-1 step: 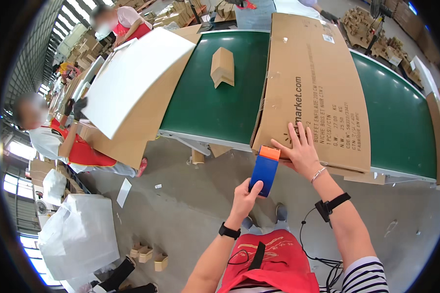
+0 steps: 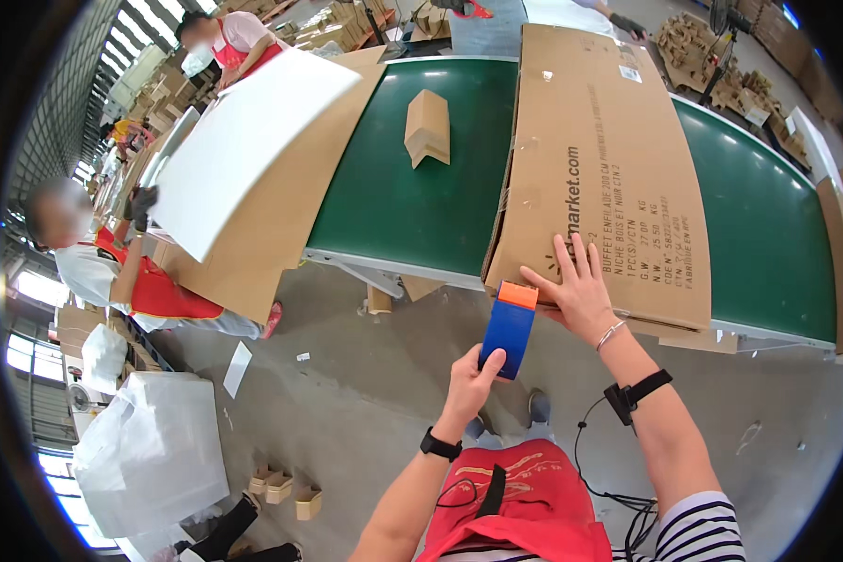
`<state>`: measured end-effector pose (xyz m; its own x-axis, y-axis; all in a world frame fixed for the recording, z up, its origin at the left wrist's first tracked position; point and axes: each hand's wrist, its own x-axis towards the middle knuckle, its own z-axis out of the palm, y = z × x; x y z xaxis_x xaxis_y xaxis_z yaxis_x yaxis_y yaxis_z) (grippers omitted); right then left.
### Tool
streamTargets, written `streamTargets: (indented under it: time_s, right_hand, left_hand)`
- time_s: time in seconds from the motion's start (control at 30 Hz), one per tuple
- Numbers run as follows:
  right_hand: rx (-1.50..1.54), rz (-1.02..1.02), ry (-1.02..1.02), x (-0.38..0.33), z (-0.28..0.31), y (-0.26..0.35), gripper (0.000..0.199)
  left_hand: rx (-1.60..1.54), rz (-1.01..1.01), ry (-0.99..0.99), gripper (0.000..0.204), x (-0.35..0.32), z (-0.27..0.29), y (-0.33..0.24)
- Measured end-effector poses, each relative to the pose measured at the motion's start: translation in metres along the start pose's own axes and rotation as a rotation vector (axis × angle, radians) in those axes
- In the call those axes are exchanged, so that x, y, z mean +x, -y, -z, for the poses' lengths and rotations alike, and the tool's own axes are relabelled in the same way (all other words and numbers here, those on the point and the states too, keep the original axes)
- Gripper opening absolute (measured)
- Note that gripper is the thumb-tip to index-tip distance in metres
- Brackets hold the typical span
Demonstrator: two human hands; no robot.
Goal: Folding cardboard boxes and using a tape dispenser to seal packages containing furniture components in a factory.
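Observation:
My left hand (image 2: 468,386) is closed around the lower end of a blue and orange tape dispenser (image 2: 510,330). Its orange end is up against the near left corner of a long, printed cardboard box (image 2: 554,117). On the box's top, near the front edge, my right hand (image 2: 579,298) lies flat with its fingers spread. The box lies across a green conveyor belt (image 2: 365,201). Whether the dispenser's tape touches the cardboard is too small to tell.
A folded cardboard corner piece (image 2: 428,126) lies on the belt left of the box. Further left, a co-worker in a red apron (image 2: 164,286) handles a white sheet (image 2: 258,140) over flat cardboard (image 2: 239,267). Another person stands behind. A white-wrapped bundle (image 2: 150,450) sits lower left.
The co-worker's white sheet has shifted slightly left, and the gloved hand beside it has moved. My hands, the tape dispenser and the box look almost unchanged.

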<state>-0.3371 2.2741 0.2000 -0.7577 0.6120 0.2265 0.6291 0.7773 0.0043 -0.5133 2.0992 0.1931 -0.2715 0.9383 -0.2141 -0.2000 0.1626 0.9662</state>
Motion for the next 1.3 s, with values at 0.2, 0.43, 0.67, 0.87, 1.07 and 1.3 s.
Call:
streamTargets:
  time_s: [0.2, 0.43, 0.67, 0.87, 1.07, 1.3]
  right_hand:
    - [0.033, -0.091, 0.137, 0.003, 0.007, 0.0, 0.097]
    - [0.011, -0.077, 0.147, 0.008, 0.007, -0.002, 0.094]
    - [0.049, -0.063, 0.096, -0.003, 0.001, -0.014, 0.09]
    - [0.095, 0.006, -0.009, -0.018, 0.002, -0.024, 0.072]
    - [0.107, 0.018, -0.2, -0.07, -0.016, -0.087, 0.059]
    - [0.104, -0.214, 0.03, -0.252, 0.052, -0.224, 0.11]
  left_hand:
    - [0.223, 0.228, -0.028, 0.033, -0.127, 0.059, 0.036]
    - [0.194, 0.362, 0.035, 0.048, 0.007, 0.03, 0.137]
    - [0.386, 0.306, -0.085, 0.047, 0.094, -0.045, 0.16]
    - [0.157, 0.577, -0.15, 0.033, -0.018, -0.07, 0.173]
    - [0.025, 0.536, -0.204, 0.03, -0.095, -0.171, 0.122]
    - [-0.134, 0.324, -0.113, 0.026, -0.119, -0.313, 0.014]
